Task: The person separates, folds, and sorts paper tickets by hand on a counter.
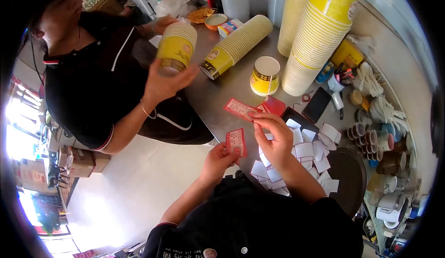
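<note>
My left hand [215,163] pinches a small red printed card [236,140] with pale boxes on it, just off the table's front edge. In my right hand [273,139], thumb and fingers grip another red printed card [239,108], held out to the left above the metal table. Behind that card lies a red stack of what look like similar cards [272,106]. Under and beside my right forearm spreads a loose pile of white folded cards [303,150], some with reddish edges.
On the left, a co-worker's hands hold several nested yellow paper cups [178,44]. A long cup stack [238,44] lies on the metal table [208,102]; a single cup [266,76] and tall cup stacks [320,30] stand nearby. A black phone [317,104] lies at right.
</note>
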### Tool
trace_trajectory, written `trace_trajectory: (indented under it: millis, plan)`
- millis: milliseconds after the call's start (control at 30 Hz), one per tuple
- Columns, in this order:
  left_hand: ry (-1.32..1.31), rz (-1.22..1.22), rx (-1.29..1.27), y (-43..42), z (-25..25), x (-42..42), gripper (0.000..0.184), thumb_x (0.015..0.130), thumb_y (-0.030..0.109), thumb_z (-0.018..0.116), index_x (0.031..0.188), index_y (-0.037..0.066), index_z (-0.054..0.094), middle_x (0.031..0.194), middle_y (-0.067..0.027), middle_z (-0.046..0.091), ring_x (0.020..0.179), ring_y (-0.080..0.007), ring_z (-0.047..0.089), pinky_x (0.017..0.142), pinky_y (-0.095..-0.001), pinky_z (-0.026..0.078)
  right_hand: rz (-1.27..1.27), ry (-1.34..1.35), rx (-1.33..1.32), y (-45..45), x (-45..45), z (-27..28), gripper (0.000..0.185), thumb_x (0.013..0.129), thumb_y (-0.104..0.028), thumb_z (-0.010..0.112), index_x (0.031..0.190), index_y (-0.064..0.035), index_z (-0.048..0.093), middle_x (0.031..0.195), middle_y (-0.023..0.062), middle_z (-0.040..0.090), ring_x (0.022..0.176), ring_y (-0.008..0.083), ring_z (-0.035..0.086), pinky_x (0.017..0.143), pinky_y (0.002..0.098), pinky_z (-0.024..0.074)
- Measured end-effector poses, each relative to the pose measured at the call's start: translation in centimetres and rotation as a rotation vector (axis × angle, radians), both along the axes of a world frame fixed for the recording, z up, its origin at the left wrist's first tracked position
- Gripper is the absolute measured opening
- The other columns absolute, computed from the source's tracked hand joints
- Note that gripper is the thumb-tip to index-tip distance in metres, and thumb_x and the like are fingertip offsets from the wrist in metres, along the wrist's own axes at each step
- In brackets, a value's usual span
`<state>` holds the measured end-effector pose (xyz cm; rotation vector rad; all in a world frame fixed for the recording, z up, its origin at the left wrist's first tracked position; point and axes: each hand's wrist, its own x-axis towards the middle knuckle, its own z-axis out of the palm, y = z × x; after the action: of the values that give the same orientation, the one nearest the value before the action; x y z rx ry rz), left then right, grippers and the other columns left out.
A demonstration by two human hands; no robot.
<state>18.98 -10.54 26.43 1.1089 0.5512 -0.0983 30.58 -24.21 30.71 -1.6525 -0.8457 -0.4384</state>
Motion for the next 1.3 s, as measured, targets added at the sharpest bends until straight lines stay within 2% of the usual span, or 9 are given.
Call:
trace_trajectory:
  millis: [67, 233, 467, 567, 767, 833, 1067, 1133, 1300]
  plan:
    - [0.001, -0.049, 0.067, -0.2, 0.2, -0.3, 0.021, 0.084, 0.009, 0.060, 0.100, 0.002, 0.051, 0.083, -0.0049, 0.060, 0.067, -0.0097, 0.054, 0.062, -0.0219, 0.046, 0.014, -0.017, 0.007, 0.2, 0.0, 0.1, 0.018, 0.070, 0.007, 0.064, 0.087, 0.0006, 0.061, 0.092, 0.0124, 0.063, 0.082, 0.0240, 0.063, 0.071, 0.0285, 0.0494]
    - [-0.041, -0.059, 0.084, -0.1, 0.0, -0.6, 0.016, 0.084, 0.006, 0.058, 0.097, 0.000, 0.051, 0.085, -0.0067, 0.061, 0.069, -0.0101, 0.056, 0.064, -0.0227, 0.047, 0.055, -0.021, 0.005, 0.4, -0.2, 0.1, 0.018, 0.071, 0.007, 0.063, 0.088, 0.0009, 0.060, 0.093, 0.0124, 0.063, 0.083, 0.0237, 0.063, 0.072, 0.0285, 0.0494]
    - [-0.039, -0.040, 0.106, -0.4, -0.5, -0.8, 0.016, 0.084, 0.007, 0.058, 0.097, 0.001, 0.052, 0.086, -0.0066, 0.061, 0.069, -0.0100, 0.056, 0.064, -0.0226, 0.047, 0.081, -0.006, 0.002, 0.3, -0.3, 0.1, 0.017, 0.071, 0.008, 0.063, 0.087, 0.0016, 0.060, 0.094, 0.0131, 0.063, 0.084, 0.0243, 0.063, 0.073, 0.0293, 0.0494]
    - [-0.048, -0.017, 0.081, -0.5, -0.6, -0.9, 0.021, 0.083, 0.013, 0.061, 0.098, 0.000, 0.053, 0.080, -0.0035, 0.061, 0.068, -0.0085, 0.052, 0.063, -0.0211, 0.041, 0.082, 0.006, 0.001, 0.3, -0.4, 0.2, 0.017, 0.071, 0.008, 0.062, 0.087, 0.0019, 0.060, 0.094, 0.0132, 0.063, 0.084, 0.0246, 0.063, 0.073, 0.0295, 0.0495]
    - [-0.053, -0.006, 0.043, -0.6, -1.2, -0.9, 0.019, 0.084, 0.010, 0.060, 0.099, 0.000, 0.053, 0.080, -0.0025, 0.060, 0.069, -0.0085, 0.052, 0.064, -0.0213, 0.041, 0.085, -0.002, -0.013, 0.4, -0.2, 0.0, 0.017, 0.071, 0.008, 0.062, 0.087, 0.0024, 0.059, 0.093, 0.0137, 0.063, 0.084, 0.0250, 0.063, 0.073, 0.0297, 0.0494]
    - [-0.090, -0.038, 0.059, -0.4, -1.5, -1.0, 0.016, 0.085, 0.007, 0.058, 0.099, 0.002, 0.053, 0.090, -0.0065, 0.061, 0.073, -0.0105, 0.057, 0.064, -0.0215, 0.046, 0.082, -0.009, -0.020, 0.5, -0.1, -0.2, 0.017, 0.071, 0.009, 0.061, 0.088, 0.0025, 0.059, 0.093, 0.0137, 0.063, 0.084, 0.0250, 0.063, 0.073, 0.0297, 0.0494]
    - [-0.162, 0.019, 0.068, -0.5, -1.1, -0.8, 0.015, 0.084, 0.006, 0.058, 0.098, 0.004, 0.054, 0.086, -0.0041, 0.059, 0.073, -0.0102, 0.054, 0.061, -0.0230, 0.044, 0.117, 0.008, 0.002, 1.0, -0.1, 0.3, 0.020, 0.070, 0.008, 0.063, 0.090, 0.0023, 0.060, 0.094, 0.0132, 0.063, 0.084, 0.0244, 0.062, 0.073, 0.0295, 0.0492]
    - [-0.096, -0.002, 0.134, -0.3, -2.0, -0.8, 0.023, 0.081, 0.005, 0.061, 0.103, 0.002, 0.055, 0.079, -0.0014, 0.057, 0.068, -0.0099, 0.053, 0.061, -0.0240, 0.043, 0.122, -0.003, -0.007, 1.2, -0.2, 0.7, 0.021, 0.070, 0.008, 0.064, 0.090, 0.0022, 0.060, 0.095, 0.0133, 0.063, 0.084, 0.0245, 0.062, 0.073, 0.0295, 0.0492]
    - [-0.125, -0.037, 0.118, -0.4, -0.2, -0.3, 0.019, 0.082, 0.005, 0.061, 0.099, 0.000, 0.055, 0.083, -0.0035, 0.062, 0.071, -0.0088, 0.054, 0.062, -0.0225, 0.043, 0.143, -0.038, -0.074, 1.5, 0.3, 0.5, 0.022, 0.073, 0.005, 0.063, 0.095, 0.0020, 0.060, 0.097, 0.0146, 0.061, 0.084, 0.0241, 0.062, 0.071, 0.0285, 0.0498]
